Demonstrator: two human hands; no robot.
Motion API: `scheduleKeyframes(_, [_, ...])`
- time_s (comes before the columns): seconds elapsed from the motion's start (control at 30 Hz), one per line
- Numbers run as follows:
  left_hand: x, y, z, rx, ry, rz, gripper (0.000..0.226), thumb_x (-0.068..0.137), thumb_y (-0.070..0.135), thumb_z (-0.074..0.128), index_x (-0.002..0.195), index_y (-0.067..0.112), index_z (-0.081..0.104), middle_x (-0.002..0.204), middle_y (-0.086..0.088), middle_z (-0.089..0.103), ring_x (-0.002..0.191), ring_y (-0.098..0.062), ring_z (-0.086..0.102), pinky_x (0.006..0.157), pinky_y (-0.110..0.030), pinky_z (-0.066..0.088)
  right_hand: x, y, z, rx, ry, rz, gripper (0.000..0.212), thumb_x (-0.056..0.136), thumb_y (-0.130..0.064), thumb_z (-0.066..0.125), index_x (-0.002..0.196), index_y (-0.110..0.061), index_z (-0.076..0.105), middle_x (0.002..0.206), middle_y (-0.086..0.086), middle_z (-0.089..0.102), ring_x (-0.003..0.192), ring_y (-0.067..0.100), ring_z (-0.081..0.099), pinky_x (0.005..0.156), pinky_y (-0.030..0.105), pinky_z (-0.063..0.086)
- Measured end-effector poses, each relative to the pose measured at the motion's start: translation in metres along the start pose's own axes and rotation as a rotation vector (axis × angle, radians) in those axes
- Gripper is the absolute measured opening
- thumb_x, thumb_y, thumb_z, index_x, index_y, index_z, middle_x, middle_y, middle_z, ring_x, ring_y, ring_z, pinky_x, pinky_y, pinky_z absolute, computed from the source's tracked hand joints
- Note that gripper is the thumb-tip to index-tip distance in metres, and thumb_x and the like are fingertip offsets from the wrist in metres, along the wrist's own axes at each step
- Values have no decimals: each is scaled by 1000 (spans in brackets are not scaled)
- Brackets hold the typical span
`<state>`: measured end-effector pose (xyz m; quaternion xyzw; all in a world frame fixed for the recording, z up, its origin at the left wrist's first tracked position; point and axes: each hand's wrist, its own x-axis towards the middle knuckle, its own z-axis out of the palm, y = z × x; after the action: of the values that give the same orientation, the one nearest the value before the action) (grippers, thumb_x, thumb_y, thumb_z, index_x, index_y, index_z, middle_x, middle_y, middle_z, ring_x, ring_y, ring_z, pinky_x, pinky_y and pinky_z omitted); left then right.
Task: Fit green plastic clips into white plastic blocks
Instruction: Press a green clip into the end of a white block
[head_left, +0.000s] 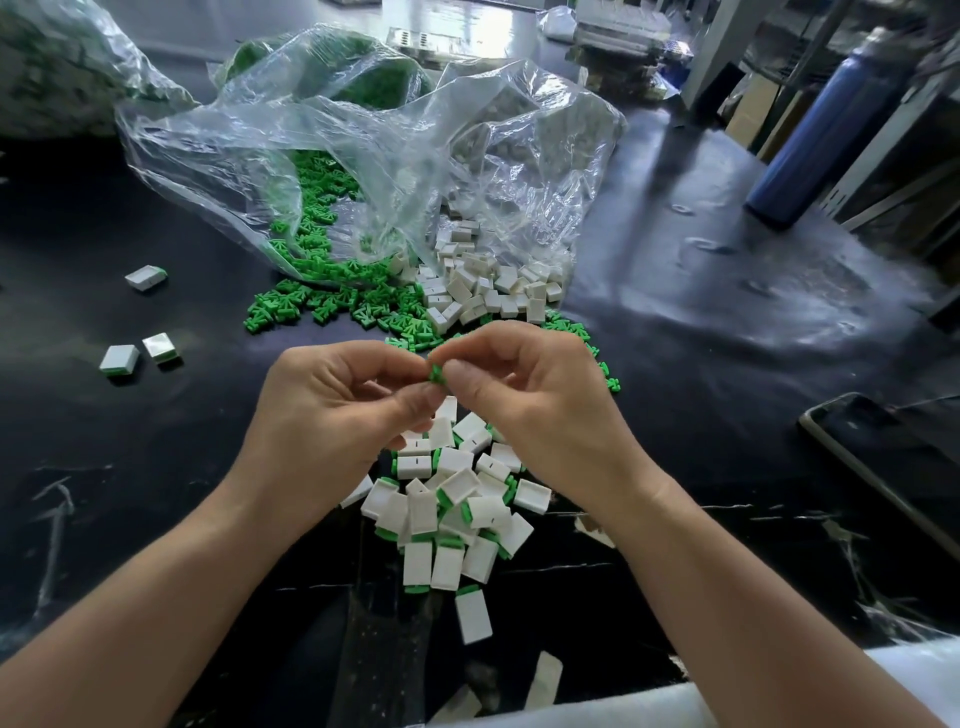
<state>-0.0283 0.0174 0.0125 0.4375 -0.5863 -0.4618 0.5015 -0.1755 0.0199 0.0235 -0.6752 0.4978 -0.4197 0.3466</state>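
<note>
Right hand (524, 400) pinches a green clip (437, 374); left hand (332, 410) curls beside it, hold unclear. Fitted blocks (447, 514) heaped below; many loose clips (332, 306), empty blocks (483, 296) remain.

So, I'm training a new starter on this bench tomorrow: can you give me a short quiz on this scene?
1. True or false: the left hand and the right hand both pinch one green clip.
2. Where is the pile of finished blocks? A) far left B) under the hands, nearest the person C) far right
3. Fill in: ___ stray blocks lie apart at the left.
Key: 1 true; 2 B; 3 three
</note>
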Motion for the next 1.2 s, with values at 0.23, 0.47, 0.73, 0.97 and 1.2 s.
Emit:
scheduleKeyframes(0.23, [-3,2,-2,110,-22,260,7,65,15,73,70,18,70,79,-6,66,61,-29,56,54,-35,49,2,-5,0,349,-313,316,60,73,-57,38,86,-4,64,70,-3,62,62,10,57,53,19,44])
scheduleKeyframes(0.47, [-5,-1,-1,13,-73,300,4,67,4,67,70,7,70,81,-11,63,57,-30,61,49,-32,52,-1,-7,3,404,-462,356,59,74,-63,27,68,-11,55,59,-4,59,51,9,49,50,20,38])
scheduleKeyframes(0.73, [-5,-1,1,-70,-117,322,16,66,11,76,82,11,71,81,-13,61,57,-24,65,52,-29,55,-7,-14,13,408,-369,364,48,70,-62,33,64,-14,42,52,-4,38,47,7,31,45,17,27])
scheduleKeyframes(0.97, [-4,-3,0,-93,-91,323,16,68,18,68,82,24,74,82,-3,66,65,-19,65,59,-24,54,-7,-15,12,440,-369,332,45,71,-60,31,65,-17,42,57,-4,33,48,4,29,45,15,26])
scheduleKeyframes(1.2, [-4,-4,-1,-95,-131,356,17,72,18,69,88,11,70,87,-11,62,67,-24,65,61,-26,55,-9,-22,11,441,-396,226,49,79,-54,24,51,-43,62,63,-1,30,54,6,26,49,20,23])
